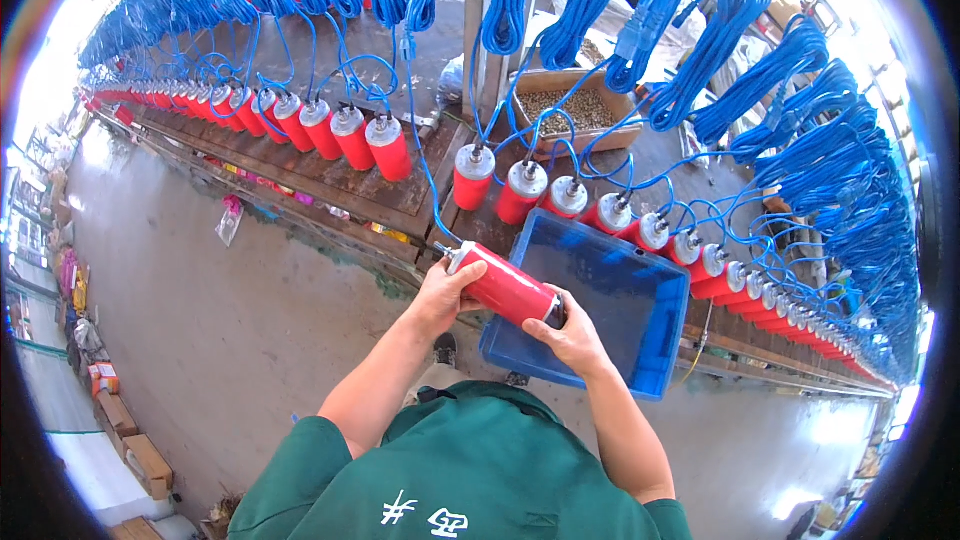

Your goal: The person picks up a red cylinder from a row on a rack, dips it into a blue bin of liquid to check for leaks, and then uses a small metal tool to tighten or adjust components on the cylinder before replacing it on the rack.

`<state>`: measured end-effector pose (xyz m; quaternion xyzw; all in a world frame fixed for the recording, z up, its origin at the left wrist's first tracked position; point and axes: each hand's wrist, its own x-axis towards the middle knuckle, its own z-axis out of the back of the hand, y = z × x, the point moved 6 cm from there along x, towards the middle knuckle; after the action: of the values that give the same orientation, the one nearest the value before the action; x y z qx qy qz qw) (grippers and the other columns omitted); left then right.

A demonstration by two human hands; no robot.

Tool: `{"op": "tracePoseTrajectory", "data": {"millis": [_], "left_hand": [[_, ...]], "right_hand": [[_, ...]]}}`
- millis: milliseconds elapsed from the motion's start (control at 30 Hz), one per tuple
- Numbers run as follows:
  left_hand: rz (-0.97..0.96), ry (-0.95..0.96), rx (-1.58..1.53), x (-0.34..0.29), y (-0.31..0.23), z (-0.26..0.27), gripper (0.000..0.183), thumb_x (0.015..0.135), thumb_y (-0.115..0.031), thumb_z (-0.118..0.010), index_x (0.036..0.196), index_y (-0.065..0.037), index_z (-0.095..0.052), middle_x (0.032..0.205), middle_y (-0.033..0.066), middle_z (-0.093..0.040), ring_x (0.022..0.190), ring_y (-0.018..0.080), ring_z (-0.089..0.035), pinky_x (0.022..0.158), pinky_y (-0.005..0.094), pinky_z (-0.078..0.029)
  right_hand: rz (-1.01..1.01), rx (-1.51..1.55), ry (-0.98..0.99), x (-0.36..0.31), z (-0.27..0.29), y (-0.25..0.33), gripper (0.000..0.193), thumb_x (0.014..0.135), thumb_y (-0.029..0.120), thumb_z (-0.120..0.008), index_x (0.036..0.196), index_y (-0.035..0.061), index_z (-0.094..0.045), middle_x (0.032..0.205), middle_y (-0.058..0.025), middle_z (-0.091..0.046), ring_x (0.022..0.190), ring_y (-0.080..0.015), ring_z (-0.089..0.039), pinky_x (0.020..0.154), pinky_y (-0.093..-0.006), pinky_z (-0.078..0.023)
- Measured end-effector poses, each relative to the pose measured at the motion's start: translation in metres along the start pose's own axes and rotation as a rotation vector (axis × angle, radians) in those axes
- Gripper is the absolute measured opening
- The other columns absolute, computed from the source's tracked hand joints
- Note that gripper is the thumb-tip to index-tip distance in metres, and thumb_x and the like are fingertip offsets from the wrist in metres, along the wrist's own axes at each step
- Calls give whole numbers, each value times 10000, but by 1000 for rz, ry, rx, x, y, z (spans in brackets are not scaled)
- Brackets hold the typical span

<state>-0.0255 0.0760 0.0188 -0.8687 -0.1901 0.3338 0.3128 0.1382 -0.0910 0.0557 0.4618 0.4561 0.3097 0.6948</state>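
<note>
Left row of red cylinders [388, 148]: on desk [410, 208], beyond and left of left hand. Left hand [437, 298]: wrapped round silver-capped end of held red cylinder [503, 284], thumb on top; blue cable [430, 175] runs up from that end. Cylinder spans both hands, tilted down toward the right one. Right hand [574, 334]: gripping its black end. Blue crate [668, 340]: just right of right hand, extending beyond it.
</note>
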Motion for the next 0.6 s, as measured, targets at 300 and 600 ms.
{"op": "tracePoseTrajectory", "data": {"millis": [300, 600], "left_hand": [[-598, -287, 524, 10, -129, 54, 539, 789, -213, -937, 1213, -59, -643, 1070, 42, -731, 998, 166, -716, 853, 323, -598], [-827, -575, 1508, 111, -180, 70, 810, 732, -396, -915, 1396, -125, -538, 1299, 145, -659, 1186, 363, -662, 960, 493, -556]], "right_hand": [[-129, 83, -302, -69, 59, 12, 552, 989, 172, -752, 1442, -53, -532, 1152, -133, -776, 930, -101, -678, 781, -225, -536], [-203, 152, -486, -132, 59, -9, 447, 1008, 200, -710, 1361, -41, -578, 1077, -118, -796, 550, -24, -493, 476, -203, -385]]}}
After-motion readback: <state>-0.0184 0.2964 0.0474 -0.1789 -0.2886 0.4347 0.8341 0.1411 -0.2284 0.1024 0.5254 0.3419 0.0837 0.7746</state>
